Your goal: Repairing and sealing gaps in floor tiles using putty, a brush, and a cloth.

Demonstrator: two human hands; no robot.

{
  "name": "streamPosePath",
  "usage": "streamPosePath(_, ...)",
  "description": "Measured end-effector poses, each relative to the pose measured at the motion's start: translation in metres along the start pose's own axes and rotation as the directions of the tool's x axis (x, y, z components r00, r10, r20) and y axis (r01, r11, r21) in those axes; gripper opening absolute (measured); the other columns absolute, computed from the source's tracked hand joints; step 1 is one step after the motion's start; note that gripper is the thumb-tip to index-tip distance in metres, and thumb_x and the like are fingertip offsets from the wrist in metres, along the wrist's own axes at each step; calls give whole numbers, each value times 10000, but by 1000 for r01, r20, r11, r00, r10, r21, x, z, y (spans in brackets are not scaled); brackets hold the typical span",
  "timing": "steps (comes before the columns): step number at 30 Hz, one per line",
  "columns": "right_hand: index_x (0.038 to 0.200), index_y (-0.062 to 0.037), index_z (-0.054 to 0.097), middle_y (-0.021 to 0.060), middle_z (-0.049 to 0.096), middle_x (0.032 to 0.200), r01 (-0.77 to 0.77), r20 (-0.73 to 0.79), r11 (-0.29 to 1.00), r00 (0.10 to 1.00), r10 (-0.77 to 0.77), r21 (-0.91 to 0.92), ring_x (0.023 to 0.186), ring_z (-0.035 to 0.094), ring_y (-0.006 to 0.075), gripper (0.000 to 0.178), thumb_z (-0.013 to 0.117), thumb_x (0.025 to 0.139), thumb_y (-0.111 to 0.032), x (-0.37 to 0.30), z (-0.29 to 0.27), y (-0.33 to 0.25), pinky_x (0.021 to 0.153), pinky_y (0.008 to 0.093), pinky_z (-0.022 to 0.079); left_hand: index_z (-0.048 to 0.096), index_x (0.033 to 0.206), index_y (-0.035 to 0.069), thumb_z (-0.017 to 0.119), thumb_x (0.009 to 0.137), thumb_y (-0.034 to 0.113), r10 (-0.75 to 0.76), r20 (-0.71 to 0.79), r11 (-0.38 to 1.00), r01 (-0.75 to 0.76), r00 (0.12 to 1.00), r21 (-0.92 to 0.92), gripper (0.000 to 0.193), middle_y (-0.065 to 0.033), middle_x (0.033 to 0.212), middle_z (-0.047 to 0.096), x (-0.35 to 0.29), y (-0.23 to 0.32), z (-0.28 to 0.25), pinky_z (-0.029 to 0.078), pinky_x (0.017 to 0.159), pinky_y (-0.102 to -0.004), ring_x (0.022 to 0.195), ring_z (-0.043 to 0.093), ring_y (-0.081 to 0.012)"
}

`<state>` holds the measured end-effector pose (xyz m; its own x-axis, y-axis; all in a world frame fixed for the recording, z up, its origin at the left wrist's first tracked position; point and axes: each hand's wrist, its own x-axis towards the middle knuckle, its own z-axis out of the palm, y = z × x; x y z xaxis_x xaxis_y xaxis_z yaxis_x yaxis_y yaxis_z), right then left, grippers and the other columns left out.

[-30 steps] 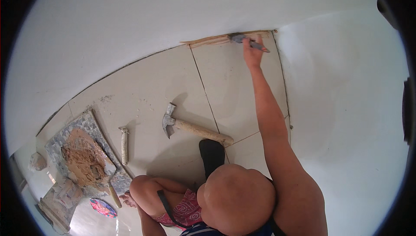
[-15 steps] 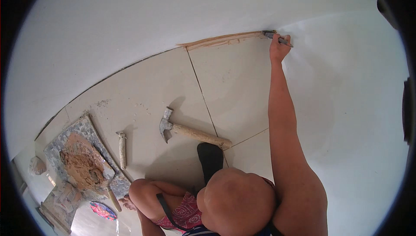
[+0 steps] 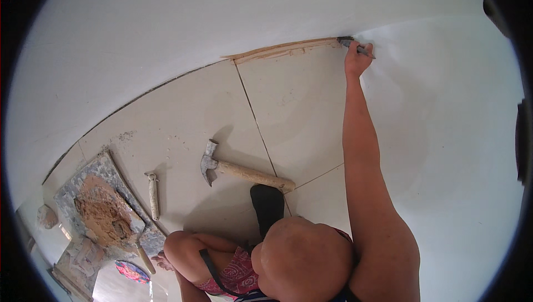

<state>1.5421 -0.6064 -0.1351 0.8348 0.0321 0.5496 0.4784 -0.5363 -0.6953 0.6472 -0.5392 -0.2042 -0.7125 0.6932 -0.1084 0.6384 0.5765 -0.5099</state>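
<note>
My right hand [image 3: 358, 62] is closed around a small hand tool with a grey handle and a dark, flat head [image 3: 345, 40]; whether it is a putty knife or a brush is unclear. Its head touches the far corner where floor meets wall, at the right end of a strip of brown mortar [image 3: 283, 49]. Beside my bent knee, at the lower left, fingers that seem to be my left hand [image 3: 162, 261] show only in part, close to a trowel's wooden handle [image 3: 145, 257].
A claw hammer [image 3: 244, 171] lies on the floor tiles [image 3: 300, 102] before my dark footwear [image 3: 267, 205]. Left of it rests a small pale-handled tool [image 3: 154, 196]. A stained board [image 3: 83, 174] carries brown mortar [image 3: 102, 213] and the trowel. A colourful oval item [image 3: 132, 271] lies nearby.
The tool's head sits slightly further into the corner, with my right hand almost where it was. The view has shifted a little; the floor items look unmoved.
</note>
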Motion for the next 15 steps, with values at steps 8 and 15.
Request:
streamPosePath(8, 763, -8, 427, 88, 525, 704, -157, -164, 966, 967, 192, 205, 641, 485, 149, 247, 573, 848, -188, -42, 31, -23, 575, 310, 419, 351, 1350, 216, 412, 918, 441, 9, -21, 1000, -10, 1000, -17, 491, -111, 1497, 244, -8, 11, -1, 460, 861, -567, 1195, 431, -429)
streamPosePath(15, 781, -11, 434, 95, 497, 722, -228, 29, 915, 972, 232, 334, 709, 483, 198, 246, 569, 837, -210, -78, 28, -35, 680, 357, 412, 348, 1353, 214, 413, 917, 441, 7, -27, 999, -8, 1000, -38, 496, -113, 1496, 244, -2, 11, -1, 459, 862, -563, 1194, 432, -428)
